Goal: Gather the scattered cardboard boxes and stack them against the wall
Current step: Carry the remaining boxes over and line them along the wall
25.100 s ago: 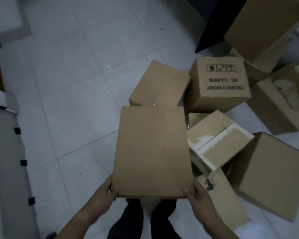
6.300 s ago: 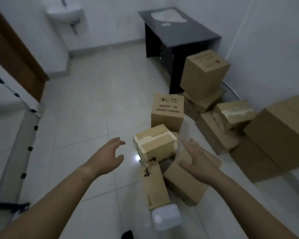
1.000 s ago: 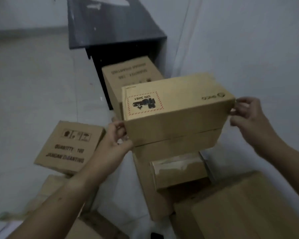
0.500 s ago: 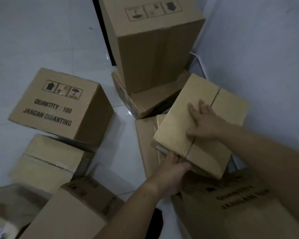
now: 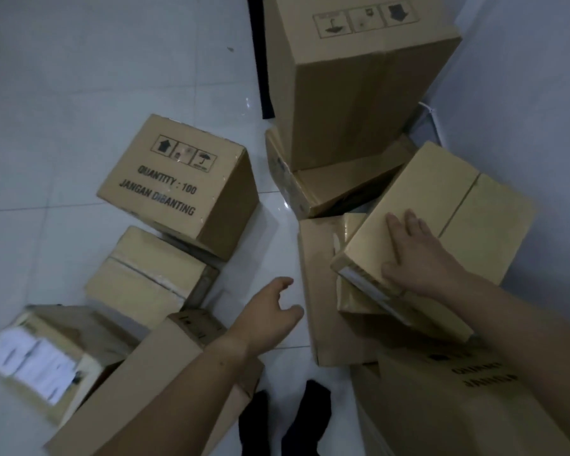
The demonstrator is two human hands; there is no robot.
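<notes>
Head view: right hand flat on plain brown cardboard box by pale wall.
Fingers straight, palm down on the box's near half; box sits tilted atop other cartons. Left hand loosely spread, holding nothing, over white tiled floor, left of the box.

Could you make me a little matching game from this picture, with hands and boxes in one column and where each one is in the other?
1 right hand
2 left hand
3 QUANTITY 100 box
4 tall box

A over the floor, holding nothing
B flat on the plain box
C on top of another box
D on the floor, print facing up

Pairs: 1-B, 2-A, 3-D, 4-C
</notes>
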